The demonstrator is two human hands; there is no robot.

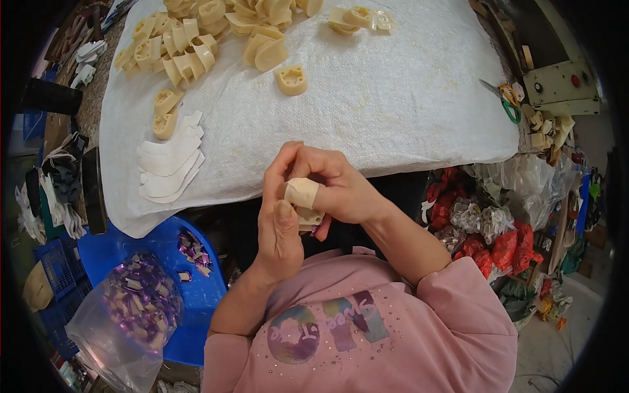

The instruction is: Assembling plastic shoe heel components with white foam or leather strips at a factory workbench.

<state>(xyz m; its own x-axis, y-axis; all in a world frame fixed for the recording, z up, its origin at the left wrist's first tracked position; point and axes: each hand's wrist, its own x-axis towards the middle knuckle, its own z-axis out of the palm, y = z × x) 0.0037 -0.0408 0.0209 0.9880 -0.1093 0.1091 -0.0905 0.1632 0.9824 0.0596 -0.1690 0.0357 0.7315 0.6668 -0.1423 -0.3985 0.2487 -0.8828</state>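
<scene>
Below white woven cloth (393, 98) covering worktop, both hands meet over lap. Left hand (278, 226), fingers curled shut, and right hand (334, 187), fingers clamped, grip one cream heel block (303, 196): smooth, rounded, pale strip wrapped over top. On cloth: heap of matching cream blocks (190, 46), some hollow-cored; flat white curved strips (167, 164) stacked at cloth's left edge. Left of cloth, lower: clear bag of purple scraps (134, 304) on blue bin (190, 314).
</scene>
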